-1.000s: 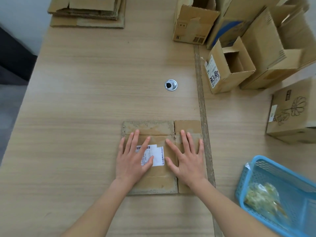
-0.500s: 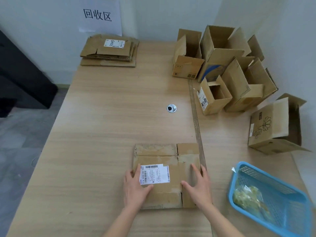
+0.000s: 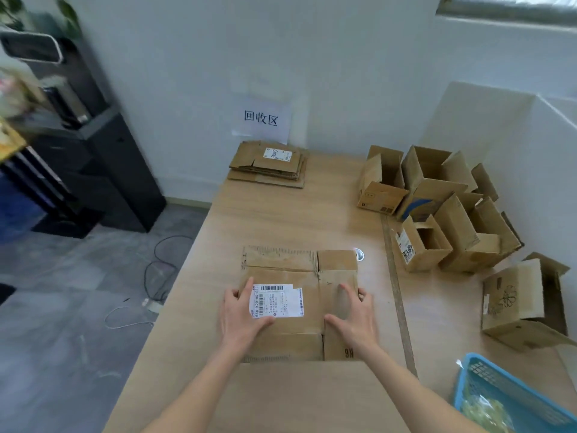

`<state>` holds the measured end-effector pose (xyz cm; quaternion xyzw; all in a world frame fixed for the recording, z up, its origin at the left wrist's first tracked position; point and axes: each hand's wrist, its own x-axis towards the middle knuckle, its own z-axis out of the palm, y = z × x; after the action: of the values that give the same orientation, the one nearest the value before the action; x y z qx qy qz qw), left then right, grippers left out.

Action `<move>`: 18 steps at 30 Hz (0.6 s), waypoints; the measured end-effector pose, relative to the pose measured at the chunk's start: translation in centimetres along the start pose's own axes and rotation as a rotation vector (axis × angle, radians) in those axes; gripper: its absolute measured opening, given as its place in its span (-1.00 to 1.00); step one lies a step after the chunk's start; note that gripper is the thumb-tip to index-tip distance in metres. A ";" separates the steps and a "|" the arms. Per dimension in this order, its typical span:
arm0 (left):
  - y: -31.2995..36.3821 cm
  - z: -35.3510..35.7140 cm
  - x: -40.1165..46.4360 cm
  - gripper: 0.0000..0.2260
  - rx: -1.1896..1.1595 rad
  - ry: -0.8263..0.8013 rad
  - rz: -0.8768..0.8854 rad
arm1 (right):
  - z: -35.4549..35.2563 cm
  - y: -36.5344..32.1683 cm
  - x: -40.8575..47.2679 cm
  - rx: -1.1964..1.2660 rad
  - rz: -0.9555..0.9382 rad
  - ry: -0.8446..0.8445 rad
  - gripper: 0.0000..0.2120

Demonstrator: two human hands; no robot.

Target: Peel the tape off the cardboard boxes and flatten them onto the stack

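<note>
Lifted now off the tabletop, the flattened box has risen since a moment ago, when it lay pressed flat. From the head view, the left hand grips its left edge, thumb over the white label; the right hand grips the right edge. Farther along the table, against the wall, sits the stack; open boxes crowd the right.
</note>
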<state>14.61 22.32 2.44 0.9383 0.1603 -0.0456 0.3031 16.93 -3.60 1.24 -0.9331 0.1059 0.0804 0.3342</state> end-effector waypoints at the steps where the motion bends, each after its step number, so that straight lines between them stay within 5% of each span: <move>1: -0.5 -2.7 0.5 -0.02 -0.008 0.047 0.011 | -0.2 -3.1 0.3 0.000 -0.045 0.021 -0.15; 11: -13.4 -29.7 3.0 -0.07 -0.106 0.339 0.172 | 3.7 -31.8 -3.2 0.068 -0.366 0.122 0.02; 18: -22.3 -41.5 4.3 -0.06 -0.049 0.440 0.186 | 9.9 -45.3 -6.1 0.115 -0.450 0.111 0.02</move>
<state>10.82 64.75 22.97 0.9288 0.1364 0.1917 0.2863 21.66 37.78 22.51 -0.9155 -0.0823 -0.0538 0.3902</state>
